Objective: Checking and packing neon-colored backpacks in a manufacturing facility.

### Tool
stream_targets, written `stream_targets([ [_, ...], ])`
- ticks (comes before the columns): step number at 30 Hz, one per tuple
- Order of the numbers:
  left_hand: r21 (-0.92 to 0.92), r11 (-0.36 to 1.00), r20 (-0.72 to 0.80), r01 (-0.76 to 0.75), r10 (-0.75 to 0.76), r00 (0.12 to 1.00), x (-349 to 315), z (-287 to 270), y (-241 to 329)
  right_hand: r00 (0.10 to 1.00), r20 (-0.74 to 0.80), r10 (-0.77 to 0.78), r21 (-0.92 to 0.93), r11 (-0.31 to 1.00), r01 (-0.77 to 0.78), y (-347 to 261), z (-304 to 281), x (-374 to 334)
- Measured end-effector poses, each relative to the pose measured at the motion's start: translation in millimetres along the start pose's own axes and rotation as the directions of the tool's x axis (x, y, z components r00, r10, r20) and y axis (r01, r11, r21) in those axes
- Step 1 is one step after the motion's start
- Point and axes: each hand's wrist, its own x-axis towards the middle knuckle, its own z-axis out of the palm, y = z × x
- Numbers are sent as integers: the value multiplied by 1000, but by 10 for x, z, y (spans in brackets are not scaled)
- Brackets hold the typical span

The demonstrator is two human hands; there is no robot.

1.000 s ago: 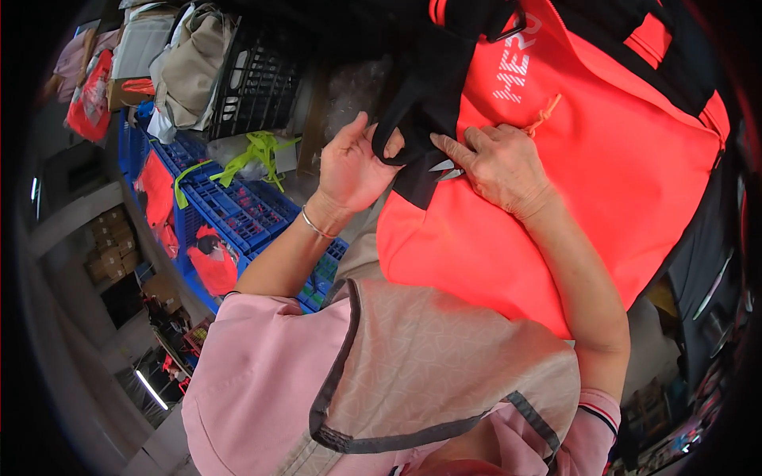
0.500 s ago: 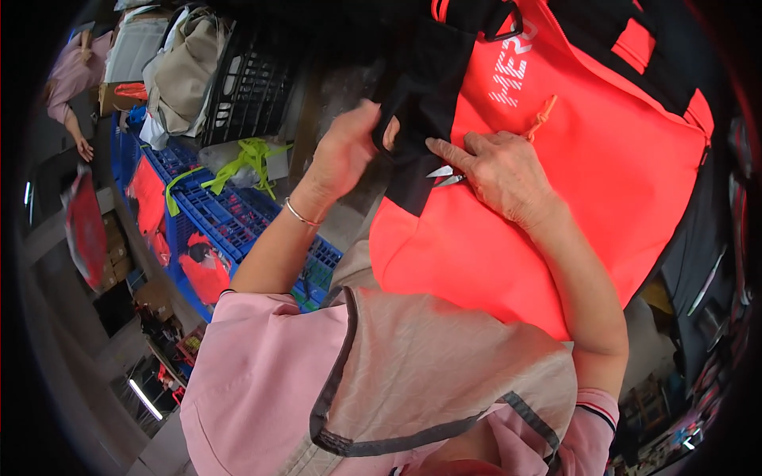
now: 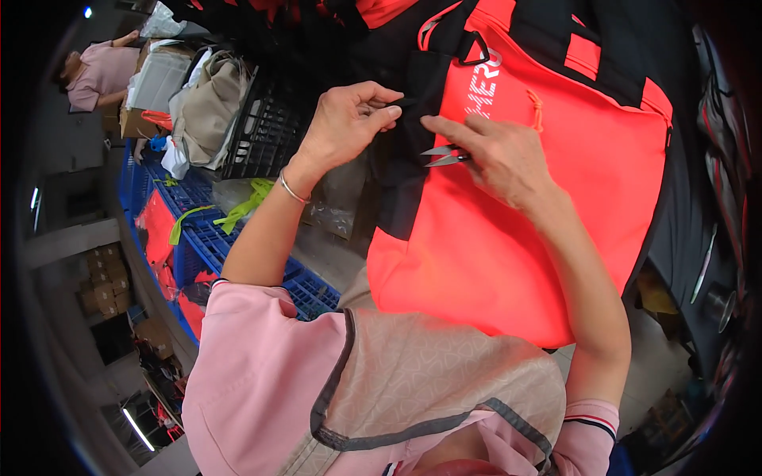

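A neon coral and black bag (image 3: 516,246) lies over my lap, with a black side panel (image 3: 402,198) on its left. At the panel's upper left edge, my left hand (image 3: 345,123) is closed, thumb and fingers pinching a small bit of black fabric (image 3: 406,101). Over the coral front, my right hand (image 3: 504,159) curls around small thread snips (image 3: 446,156). Their two pointed blades stick out to the left, apart, over the black panel. The snips' handle is hidden in the palm. The right forefinger reaches toward the black panel.
Blue plastic crates (image 3: 202,238) with coral pieces stand on the left. Beyond is a black crate (image 3: 266,123) beside beige cloth (image 3: 208,99). Lime-green strips (image 3: 246,206) hang over the blue crate. Another person (image 3: 103,75) is at far left. Black fabric (image 3: 690,206) lies on the right.
My left hand has gone up and turned, now pinching at the panel's edge instead of gripping its looped part. The snips stayed in my right hand, and the bag shifted slightly left in view.
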Motion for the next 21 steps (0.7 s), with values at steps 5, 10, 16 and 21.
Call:
stream_targets([
  [5, -258, 954, 175, 150, -106, 979, 140, -110, -26, 988, 63, -144, -244, 957, 155, -21, 147, 190],
  [10, 323, 931, 73, -172, 156, 985, 141, -177, 187, 969, 24, -244, -325, 915, 238, -21, 253, 320],
  [16, 483, 806, 243, -344, 254, 936, 265, -300, 279, 971, 70, -231, -295, 925, 241, -35, 311, 388],
  [21, 561, 647, 569, -516, 151, 809, 547, -340, 474, 953, 163, -254, -251, 924, 289, 43, 272, 336],
])
